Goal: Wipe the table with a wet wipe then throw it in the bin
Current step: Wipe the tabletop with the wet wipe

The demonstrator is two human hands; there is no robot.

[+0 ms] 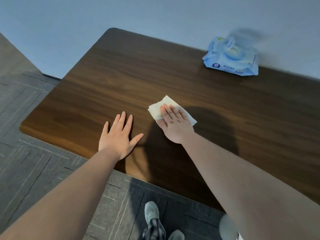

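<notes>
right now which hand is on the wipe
The right hand. It lies flat on the white wet wipe, pressing it to the table. The left hand rests spread on bare wood, touching no wipe.

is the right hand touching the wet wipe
Touching. The head view shows the right hand lying flat on the wet wipe, fingers spread over it, pressing it onto the table.
</notes>
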